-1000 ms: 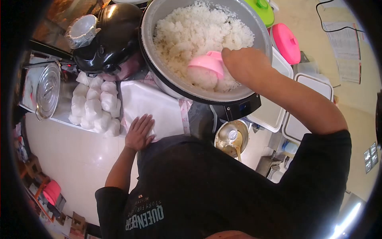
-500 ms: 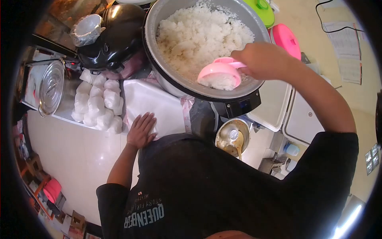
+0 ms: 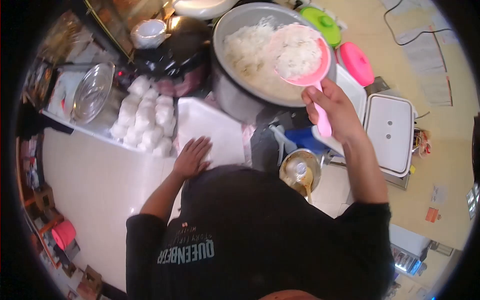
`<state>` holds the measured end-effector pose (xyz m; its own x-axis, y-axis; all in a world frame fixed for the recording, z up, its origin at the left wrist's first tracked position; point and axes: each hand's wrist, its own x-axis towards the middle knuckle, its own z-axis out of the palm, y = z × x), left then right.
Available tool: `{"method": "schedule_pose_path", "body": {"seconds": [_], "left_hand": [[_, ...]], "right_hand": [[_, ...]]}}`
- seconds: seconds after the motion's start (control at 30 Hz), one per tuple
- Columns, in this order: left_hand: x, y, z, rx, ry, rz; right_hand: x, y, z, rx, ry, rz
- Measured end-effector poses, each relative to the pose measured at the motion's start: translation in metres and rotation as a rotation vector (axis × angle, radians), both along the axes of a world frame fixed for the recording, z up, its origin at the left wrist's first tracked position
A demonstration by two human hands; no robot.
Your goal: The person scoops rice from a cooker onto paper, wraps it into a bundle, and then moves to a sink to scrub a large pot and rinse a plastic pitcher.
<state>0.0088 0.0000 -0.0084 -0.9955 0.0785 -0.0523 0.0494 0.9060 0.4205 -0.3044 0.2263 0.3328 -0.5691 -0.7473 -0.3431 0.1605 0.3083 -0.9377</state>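
Observation:
My right hand point(image 3: 334, 111) is closed round the handle of a pink scoop point(image 3: 323, 75), which is heaped with white rice point(image 3: 300, 56). The scoop is raised over the right side of a large grey rice cooker pot point(image 3: 239, 95), where more cooked rice point(image 3: 245, 47) lies. Flat on a stack of white wrapping paper point(image 3: 220, 130) rests my left hand point(image 3: 192, 157), its fingers stretched out. Left of the paper, several white wrapped bundles point(image 3: 145, 120) sit in rows; what they contain is hidden.
A black cooker point(image 3: 175, 57) stands left of the rice pot. Green point(image 3: 322, 25) and pink point(image 3: 356, 64) lids lie to its right, near a white lidded box point(image 3: 390, 132). Below the counter, a metal pot point(image 3: 287, 167) holds a wooden spoon. A glass lid point(image 3: 94, 92) leans at far left.
The scoop has come up out of the rice, turned mouth up and filled. My right hand has turned over with it. The view has shifted; my left hand stays on the paper.

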Motion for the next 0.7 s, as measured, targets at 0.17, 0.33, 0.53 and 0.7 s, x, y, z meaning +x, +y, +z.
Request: {"method": "schedule_pose_path", "body": {"seconds": [0.17,0.33,0.53,0.7], "left_hand": [[0.022,-0.007,0.024,0.004,0.002,-0.031],[0.074,-0.013,0.010,0.075,0.007,0.006],[0.079,-0.017,-0.007,0.074,0.097,-0.010],[0.078,-0.021,-0.007,0.114,0.122,-0.056]], "right_hand": [[0.126,0.004,-0.052,-0.310,-0.406,-0.281],[0.185,-0.014,-0.177,0.094,0.648,-0.070],[0.197,-0.079,-0.312,0.681,1.008,0.170],[0.224,-0.112,-0.309,0.714,0.828,0.114]]}}
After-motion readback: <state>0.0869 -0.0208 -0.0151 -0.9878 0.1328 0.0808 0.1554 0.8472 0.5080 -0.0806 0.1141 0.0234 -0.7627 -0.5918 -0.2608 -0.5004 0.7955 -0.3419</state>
